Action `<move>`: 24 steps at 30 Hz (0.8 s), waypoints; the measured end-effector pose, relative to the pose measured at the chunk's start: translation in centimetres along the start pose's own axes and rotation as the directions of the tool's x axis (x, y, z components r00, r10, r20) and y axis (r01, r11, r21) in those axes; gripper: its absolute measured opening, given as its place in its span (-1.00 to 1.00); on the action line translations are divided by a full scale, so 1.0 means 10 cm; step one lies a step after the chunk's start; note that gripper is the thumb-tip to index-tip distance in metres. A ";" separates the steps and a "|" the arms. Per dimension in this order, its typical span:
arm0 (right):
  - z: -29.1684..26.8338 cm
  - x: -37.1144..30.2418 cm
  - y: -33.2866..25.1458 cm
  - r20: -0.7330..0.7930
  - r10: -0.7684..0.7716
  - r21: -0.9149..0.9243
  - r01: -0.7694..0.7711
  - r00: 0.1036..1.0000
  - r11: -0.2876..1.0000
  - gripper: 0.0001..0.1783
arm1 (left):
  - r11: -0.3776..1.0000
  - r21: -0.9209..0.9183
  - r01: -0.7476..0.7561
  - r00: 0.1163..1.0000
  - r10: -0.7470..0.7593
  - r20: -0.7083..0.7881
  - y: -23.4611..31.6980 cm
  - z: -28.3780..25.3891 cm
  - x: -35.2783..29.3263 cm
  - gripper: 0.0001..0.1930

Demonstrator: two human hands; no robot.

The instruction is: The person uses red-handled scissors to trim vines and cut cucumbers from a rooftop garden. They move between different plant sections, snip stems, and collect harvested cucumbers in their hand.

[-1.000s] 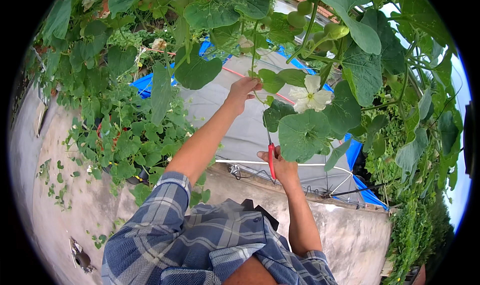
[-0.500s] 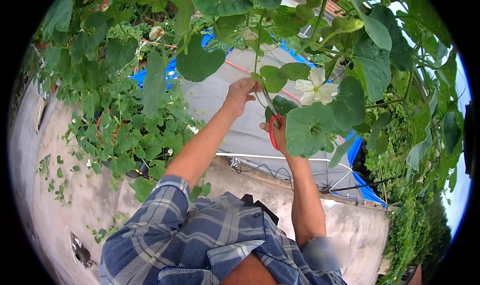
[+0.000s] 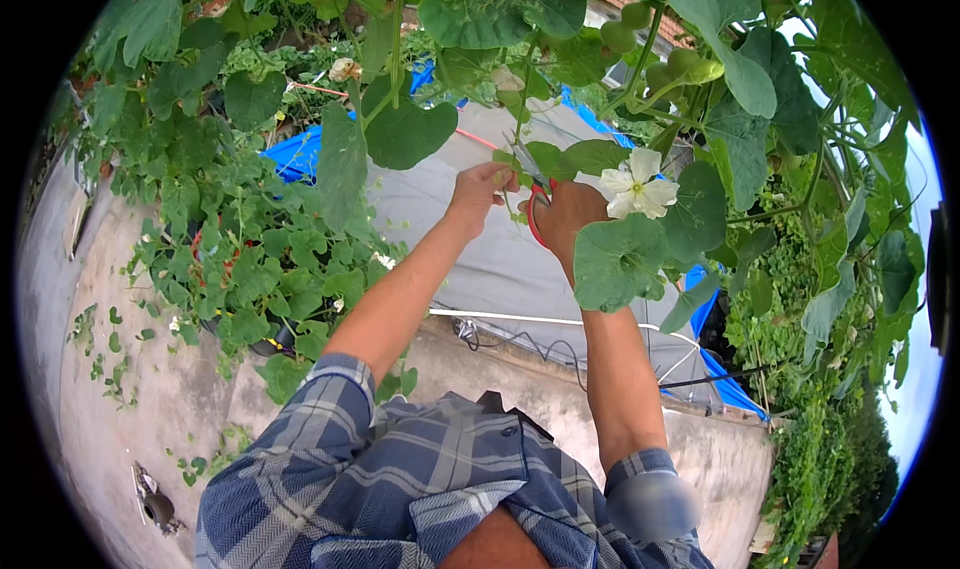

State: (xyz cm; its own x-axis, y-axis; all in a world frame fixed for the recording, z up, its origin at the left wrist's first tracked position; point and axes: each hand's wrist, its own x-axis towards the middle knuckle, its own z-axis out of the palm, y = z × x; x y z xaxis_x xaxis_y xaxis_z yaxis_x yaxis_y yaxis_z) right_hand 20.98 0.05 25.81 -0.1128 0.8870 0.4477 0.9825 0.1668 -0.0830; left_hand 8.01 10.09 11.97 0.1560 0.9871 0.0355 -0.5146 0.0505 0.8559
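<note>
Starting at the left, potted vines are noted spreading over a pale concrete floor, with a blue tarp behind them; none of this is touched. Further right, the left hand is raised overhead and its fingers are pinched on a thin green stem that hangs down from the leaf canopy. Just beside it, the right hand is clenched round red-handled scissors, whose blades are aimed at the same stem close to the left fingertips; whether the blades are parted or closed cannot be told. A white flower and a large round leaf lie directly beside the right hand, the leaf partly covering the wrist. Several risks are judged present. The left fingertips could be nicked, since the blades are held very near them. The flower or a neighbouring sound stem could be severed by mistake, because the foliage is crowded and the cutting point is partly screened by leaves. The stem could also be torn rather than cut cleanly if it is pulled taut while both arms are stretched overhead.
</note>
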 end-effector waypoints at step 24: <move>0.67 -3.45 0.57 0.748 0.432 -0.128 -0.530 0.504 0.838 -0.37 | 0.930 0.122 0.348 0.913 -0.306 -0.270 -0.93 -0.83 -2.07 -0.91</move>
State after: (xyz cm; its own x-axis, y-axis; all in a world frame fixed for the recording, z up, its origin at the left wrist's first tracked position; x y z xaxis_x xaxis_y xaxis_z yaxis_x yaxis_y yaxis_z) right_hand 29.48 -26.73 3.94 0.2572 0.8411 -0.4758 0.9023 -0.3852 -0.1933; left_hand 2.57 -9.51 -1.06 0.0721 0.9267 -0.3687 -0.3215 0.3715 0.8710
